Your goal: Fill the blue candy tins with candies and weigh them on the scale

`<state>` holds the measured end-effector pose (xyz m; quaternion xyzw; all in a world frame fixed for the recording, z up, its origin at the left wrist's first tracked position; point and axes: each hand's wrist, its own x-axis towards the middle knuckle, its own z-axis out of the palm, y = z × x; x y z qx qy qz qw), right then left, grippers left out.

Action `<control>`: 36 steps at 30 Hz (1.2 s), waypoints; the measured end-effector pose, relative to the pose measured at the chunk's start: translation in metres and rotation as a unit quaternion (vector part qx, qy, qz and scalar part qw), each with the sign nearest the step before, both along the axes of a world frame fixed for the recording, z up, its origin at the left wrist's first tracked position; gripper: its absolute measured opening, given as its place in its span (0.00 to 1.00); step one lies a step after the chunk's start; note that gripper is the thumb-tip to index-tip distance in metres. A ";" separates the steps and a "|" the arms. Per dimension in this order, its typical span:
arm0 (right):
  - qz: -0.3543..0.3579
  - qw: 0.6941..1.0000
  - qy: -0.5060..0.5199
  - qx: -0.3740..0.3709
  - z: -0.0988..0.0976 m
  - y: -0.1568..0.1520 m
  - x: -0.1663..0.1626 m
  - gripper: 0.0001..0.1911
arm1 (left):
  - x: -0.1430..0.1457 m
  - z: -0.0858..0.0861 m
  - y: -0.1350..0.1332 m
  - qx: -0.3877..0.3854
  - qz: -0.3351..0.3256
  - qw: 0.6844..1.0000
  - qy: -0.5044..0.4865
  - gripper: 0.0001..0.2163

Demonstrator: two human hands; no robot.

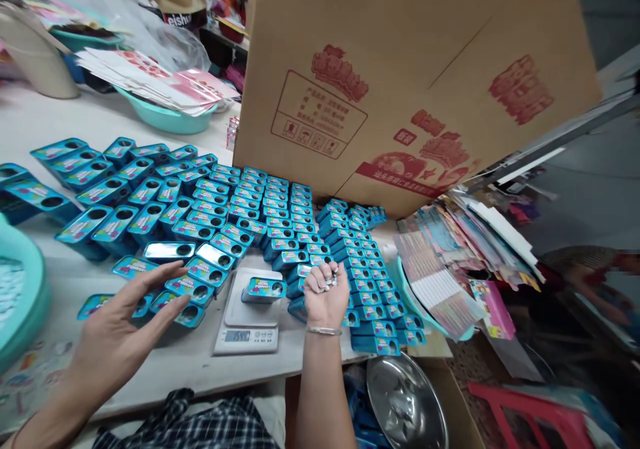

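My left hand [116,334] is open, thumb and fingers spread apart, near the front row of blue boxes [193,290] with round holes in their tops. My right hand [324,300] is turned palm up, its fingers curled around a few small white pieces [330,280]. Between the hands stands a white digital scale [246,341] with a lit display. One blue box [265,289] rests upright on its plate. My right hand is just to the right of the scale, in front of more boxes, and hides some of them.
Packed rows of blue boxes [367,282] cover much of the table. A large cardboard carton [400,69] rises behind them. At the left edge sits a turquoise basin [33,302] of white pieces. Card sheets [435,282] lie over another basin. Below the table edge is a metal bowl [407,402].
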<state>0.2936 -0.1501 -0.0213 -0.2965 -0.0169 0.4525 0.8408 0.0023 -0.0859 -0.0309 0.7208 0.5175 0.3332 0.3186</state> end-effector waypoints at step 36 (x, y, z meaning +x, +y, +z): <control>-0.085 0.952 0.286 -0.067 -0.003 0.023 -0.018 0.15 | 0.147 0.026 0.024 0.249 -0.287 0.918 0.115 0.19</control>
